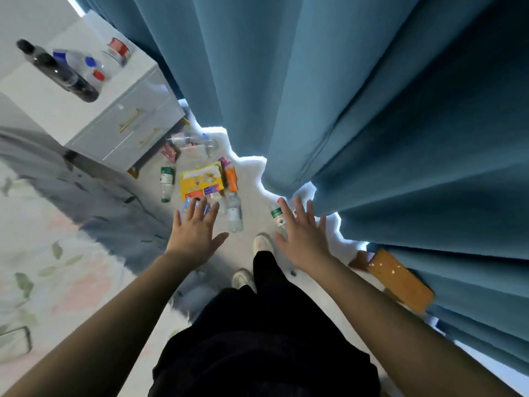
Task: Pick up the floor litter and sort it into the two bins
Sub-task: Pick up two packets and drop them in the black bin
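Litter lay scattered on the pale floor (pixel 252 196) between the white cabinet (pixel 114 110) and the blue curtain (pixel 372 110): a yellow packet (pixel 201 180), an orange pouch (pixel 231 179), a green-labelled bottle (pixel 167 179) and a clear bottle (pixel 234 213). The left hand (pixel 197 227) and right hand (pixel 303 236) hovered above, fingers spread wide, holding nothing. No bins were in view.

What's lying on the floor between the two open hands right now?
In the head view, a clear plastic water bottle lies between the left hand and right hand; otherwise bare pale floor.
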{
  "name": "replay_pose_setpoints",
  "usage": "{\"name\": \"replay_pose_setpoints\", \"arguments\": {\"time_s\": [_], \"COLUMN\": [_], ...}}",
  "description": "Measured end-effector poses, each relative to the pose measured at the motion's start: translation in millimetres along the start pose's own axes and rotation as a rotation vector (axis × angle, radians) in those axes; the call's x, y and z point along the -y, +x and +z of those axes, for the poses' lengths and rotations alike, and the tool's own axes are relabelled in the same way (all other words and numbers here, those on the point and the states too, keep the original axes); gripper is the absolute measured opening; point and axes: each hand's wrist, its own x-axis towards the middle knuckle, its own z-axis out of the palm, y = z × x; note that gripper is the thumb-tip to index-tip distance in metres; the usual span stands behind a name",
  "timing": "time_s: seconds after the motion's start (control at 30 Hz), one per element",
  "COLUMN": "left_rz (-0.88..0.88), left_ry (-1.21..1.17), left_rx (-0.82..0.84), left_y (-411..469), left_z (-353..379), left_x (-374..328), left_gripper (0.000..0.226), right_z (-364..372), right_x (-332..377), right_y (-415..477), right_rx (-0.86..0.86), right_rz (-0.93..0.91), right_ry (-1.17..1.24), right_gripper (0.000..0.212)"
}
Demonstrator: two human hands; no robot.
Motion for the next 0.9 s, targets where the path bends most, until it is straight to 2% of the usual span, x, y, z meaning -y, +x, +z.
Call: {"name": "replay_pose_setpoints", "arguments": {"time_s": [0.23, 0.37, 0.5, 0.67, 0.77, 0.9], "left_rz": [-0.197, -0.2, -0.176, -0.191, -0.209, -0.209], "left_ry": [-0.052, -0.071, -0.075, -0.085, -0.094, -0.064], "left_rx": [0.141, 0.191, 0.263, 0.337, 0.38, 0.41], "left_y": [57, 102, 158, 248, 302, 371], "left_z": [5, 34, 83, 178, 237, 306], "left_x": [74, 119, 169, 237, 268, 288], "left_gripper": [0.075, 0.076, 0.077, 0.077, 0.078, 0.082], "right_z": [-18, 0, 52, 171, 239, 304], "right_x": [57, 89, 120, 149, 149, 132], "right_y": [107, 169, 235, 332, 398, 484], "right_rx": [0.19, 0.259, 0.284, 0.368, 0.418, 0.404], "right_rz": [-0.18, -0.225, -0.152, -0.013, 0.113, 0.23], "right_ry": [-0.196, -0.293, -0.287, -0.138, -0.062, 0.018], "right_gripper": [0.073, 0.073, 0.072, 0.076, 0.079, 0.081]}}
